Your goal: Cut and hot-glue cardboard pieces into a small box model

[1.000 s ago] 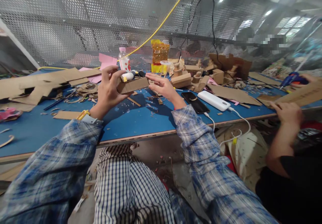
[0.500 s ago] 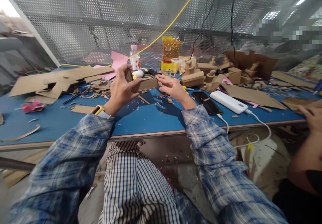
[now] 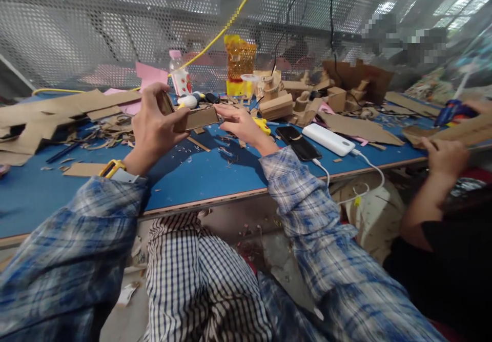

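Note:
My left hand (image 3: 156,129) is wrapped round the left part of a small brown cardboard piece (image 3: 202,118), held above the blue table (image 3: 200,178). Part of the piece is hidden behind those fingers. At its right end, the fingertips of my right hand (image 3: 240,125) touch the top edge, the fingers stretched out and close together. Thin cardboard scraps (image 3: 228,152) lie on the table below. A yellow object (image 3: 261,125) shows just behind my right hand.
A phone (image 3: 299,143) and a cabled white power bank (image 3: 328,139) lie right of my hands. Behind stand a bottle (image 3: 180,75) and a yellow bag (image 3: 240,65). Cardboard sheets (image 3: 77,103) spread left. Another person's hand (image 3: 446,155) is at the right.
The whole view has swung to the right, so the table things appear further left. Both hands keep nearly the same hold on the cardboard. More of the person at the right shows, with cardboard.

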{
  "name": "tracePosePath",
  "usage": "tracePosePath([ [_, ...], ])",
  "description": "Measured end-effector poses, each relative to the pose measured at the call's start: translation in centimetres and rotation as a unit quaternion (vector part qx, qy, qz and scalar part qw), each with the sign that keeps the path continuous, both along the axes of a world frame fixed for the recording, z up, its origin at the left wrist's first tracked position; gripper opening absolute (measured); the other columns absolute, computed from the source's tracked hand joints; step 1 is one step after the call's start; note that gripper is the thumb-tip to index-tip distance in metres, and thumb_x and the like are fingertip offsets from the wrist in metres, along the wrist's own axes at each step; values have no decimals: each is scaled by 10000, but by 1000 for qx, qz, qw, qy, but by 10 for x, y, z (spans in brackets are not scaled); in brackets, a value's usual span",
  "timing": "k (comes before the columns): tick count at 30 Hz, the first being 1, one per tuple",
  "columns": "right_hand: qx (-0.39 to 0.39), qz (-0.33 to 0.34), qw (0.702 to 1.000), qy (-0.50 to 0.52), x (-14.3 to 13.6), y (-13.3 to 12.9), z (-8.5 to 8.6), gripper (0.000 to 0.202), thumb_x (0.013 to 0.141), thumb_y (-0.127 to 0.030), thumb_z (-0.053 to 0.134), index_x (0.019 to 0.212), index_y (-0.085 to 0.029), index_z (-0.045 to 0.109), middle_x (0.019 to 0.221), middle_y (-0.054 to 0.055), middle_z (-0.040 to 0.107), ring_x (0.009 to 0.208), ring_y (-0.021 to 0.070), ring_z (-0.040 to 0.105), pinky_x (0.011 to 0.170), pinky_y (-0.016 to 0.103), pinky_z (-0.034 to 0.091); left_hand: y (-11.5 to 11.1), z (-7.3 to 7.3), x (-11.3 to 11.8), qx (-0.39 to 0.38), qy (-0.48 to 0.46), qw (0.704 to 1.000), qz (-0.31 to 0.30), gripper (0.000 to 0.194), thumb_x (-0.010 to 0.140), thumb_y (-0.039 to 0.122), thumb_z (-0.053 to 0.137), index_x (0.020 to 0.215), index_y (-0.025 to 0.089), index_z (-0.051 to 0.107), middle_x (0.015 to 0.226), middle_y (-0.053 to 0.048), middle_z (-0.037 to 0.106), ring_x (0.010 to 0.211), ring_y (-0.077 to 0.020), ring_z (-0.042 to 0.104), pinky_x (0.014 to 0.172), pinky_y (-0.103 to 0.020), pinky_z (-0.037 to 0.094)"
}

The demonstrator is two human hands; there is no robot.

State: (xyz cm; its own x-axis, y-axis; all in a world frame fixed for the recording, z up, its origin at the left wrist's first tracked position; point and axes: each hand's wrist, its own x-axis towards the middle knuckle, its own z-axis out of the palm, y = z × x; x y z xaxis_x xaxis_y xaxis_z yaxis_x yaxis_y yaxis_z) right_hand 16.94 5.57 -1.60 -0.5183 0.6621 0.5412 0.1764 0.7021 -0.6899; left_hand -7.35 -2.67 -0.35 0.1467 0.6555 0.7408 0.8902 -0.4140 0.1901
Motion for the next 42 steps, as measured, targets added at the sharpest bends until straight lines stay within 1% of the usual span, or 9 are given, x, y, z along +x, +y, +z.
tracePosePath([
  [6, 18, -11, 1000, -3, -6, 4, -10, 583, 706, -131, 660, 1278, -225, 727, 1434, 41, 638, 1442, 265, 488, 1267, 441, 303, -1, -2, 4, 12, 11, 1000, 19, 585, 741, 689, 702, 1077, 209, 721, 1490, -51, 459, 1398, -396, 436, 910, -519, 552],
  [11, 23, -26, 999, -17, -8, 7, -16, 637, 677, -141, 713, 1305, -241, 706, 1472, 53, 606, 1452, 288, 473, 1280, 464, 265, 1, -6, 5, 30, 8, 999, 12, 545, 790, 684, 633, 1063, 219, 717, 1460, -22, 476, 1383, -361, 448, 819, -471, 569],
  [17, 21, -39, 999, -22, -7, -1, -12, 594, 672, -107, 692, 1251, -231, 741, 1425, 63, 635, 1420, 288, 499, 1281, 468, 251, 9, -13, 0, 54, 1, 998, -16, 446, 751, 598, 745, 1033, 255, 707, 1430, -61, 487, 1339, -395, 472, 779, -479, 570],
  [21, -17, -4, 1000, 3, -4, -9, -4, 440, 695, -173, 710, 1121, -242, 797, 1411, 65, 639, 1401, 300, 508, 1234, 492, 322, 11, -15, -1, 63, -6, 998, -20, 381, 701, 459, 800, 1005, 263, 681, 1403, -100, 480, 1277, -433, 496, 785, -494, 563],
  [25, -85, 88, 989, 80, 6, -20, 11, 228, 765, -365, 708, 916, -240, 825, 1345, 64, 679, 1372, 282, 528, 1170, 495, 402, 10, -13, 0, 66, 1, 998, -6, 366, 684, 348, 783, 1022, 270, 666, 1385, -99, 468, 1255, -428, 493, 830, -515, 551],
  [27, -108, 115, 979, 129, 10, -22, 16, 247, 786, -444, 688, 835, -237, 813, 1286, 63, 714, 1345, 264, 553, 1154, 471, 421, 10, -13, -1, 77, 5, 997, -2, 372, 680, 333, 784, 1030, 283, 668, 1394, -93, 465, 1258, -427, 488, 839, -520, 550],
  [33, -160, 6, 970, 183, 16, -8, 14, 393, 780, -543, 673, 1005, -239, 780, 1310, 70, 717, 1295, 232, 607, 1118, 446, 457, 16, -19, -8, 115, 14, 993, -14, 365, 696, 410, 813, 1023, 311, 684, 1410, -79, 466, 1263, -419, 493, 824, -512, 564],
  [38, -180, 10, 965, 191, 15, 0, 8, 432, 844, -596, 598, 992, -235, 781, 1286, 74, 728, 1270, 225, 629, 1087, 433, 486, 14, -18, -11, 113, 35, 993, -10, 417, 723, 466, 813, 1084, 297, 691, 1457, -105, 453, 1284, -427, 493, 797, -495, 583],
  [42, -159, -5, 966, 205, 15, -2, 8, 364, 766, -555, 748, 932, -236, 802, 1207, 72, 749, 1258, 235, 617, 1086, 431, 469, 1, -8, -3, 48, 62, 996, 50, 405, 759, 401, 795, 1131, 274, 695, 1516, -124, 402, 1335, -443, 465, 845, -506, 580],
])
